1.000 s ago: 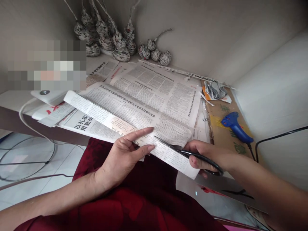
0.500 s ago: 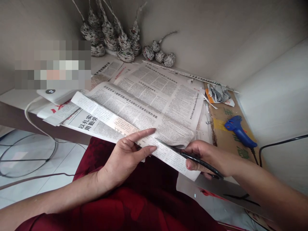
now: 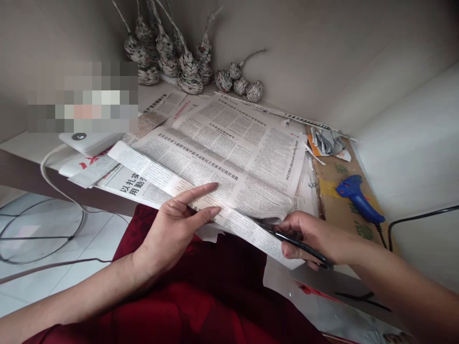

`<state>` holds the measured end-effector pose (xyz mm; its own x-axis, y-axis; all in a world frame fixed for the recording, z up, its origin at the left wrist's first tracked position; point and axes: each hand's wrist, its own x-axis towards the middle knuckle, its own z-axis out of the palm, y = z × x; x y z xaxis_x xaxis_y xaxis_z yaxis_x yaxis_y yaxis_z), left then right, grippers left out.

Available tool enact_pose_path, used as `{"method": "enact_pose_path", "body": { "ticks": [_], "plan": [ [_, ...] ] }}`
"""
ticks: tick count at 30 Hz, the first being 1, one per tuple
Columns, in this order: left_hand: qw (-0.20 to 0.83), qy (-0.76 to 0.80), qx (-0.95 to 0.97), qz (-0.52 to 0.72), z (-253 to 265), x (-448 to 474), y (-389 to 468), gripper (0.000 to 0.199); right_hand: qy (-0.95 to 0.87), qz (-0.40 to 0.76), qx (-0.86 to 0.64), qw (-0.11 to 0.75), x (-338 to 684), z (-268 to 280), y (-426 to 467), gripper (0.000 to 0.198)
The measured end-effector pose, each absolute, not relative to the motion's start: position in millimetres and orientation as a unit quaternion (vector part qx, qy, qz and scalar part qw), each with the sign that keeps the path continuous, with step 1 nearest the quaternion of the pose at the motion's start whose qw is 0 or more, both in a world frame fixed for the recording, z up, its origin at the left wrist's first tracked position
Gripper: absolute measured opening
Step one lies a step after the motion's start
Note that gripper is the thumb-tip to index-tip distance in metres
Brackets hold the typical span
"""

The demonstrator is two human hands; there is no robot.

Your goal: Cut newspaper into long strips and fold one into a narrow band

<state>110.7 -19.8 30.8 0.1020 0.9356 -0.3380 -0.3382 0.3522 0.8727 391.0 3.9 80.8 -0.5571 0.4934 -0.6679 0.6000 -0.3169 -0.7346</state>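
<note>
A folded sheet of newspaper (image 3: 201,160) lies over other printed pages at the table's front edge. Along its near side runs a long strip (image 3: 258,239), partly cut from the sheet. My left hand (image 3: 175,220) grips the newspaper, with thumb and index finger on top and the other fingers hidden underneath. In my right hand (image 3: 308,239) are black-handled scissors (image 3: 304,246), their blades in the cut between strip and sheet. The near right corner of the sheet curls up beside the blades.
Woven paper gourds (image 3: 190,71) and small woven balls (image 3: 254,91) stand by the wall. A blue glue gun (image 3: 360,198) rests on cardboard (image 3: 344,167) at right, its cord trailing. A white device (image 3: 89,141) with a cable sits at left, and a wire ring (image 3: 43,262) is below.
My left hand has slid left along the newspaper, away from the scissors. The scissors stay in the cut in my right hand. The whole view has shifted slightly.
</note>
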Motion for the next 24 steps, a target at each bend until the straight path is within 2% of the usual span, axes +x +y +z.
{"method": "enact_pose_path", "body": {
  "ticks": [8,17,24],
  "plan": [
    [0.676,0.475,0.316,0.467,30.2,110.6,-20.0,0.067,0.65,-0.621,0.438,0.018,374.3,80.6,14.7,0.059],
    [0.672,0.48,0.325,0.462,32.2,110.1,-19.4,0.067,0.617,-0.654,0.437,0.002,377.2,75.4,10.0,0.053],
    [0.669,0.476,0.33,0.465,31.0,108.9,-19.2,0.061,0.575,-0.66,0.481,0.046,380.1,74.0,9.1,0.056]
  ]
}}
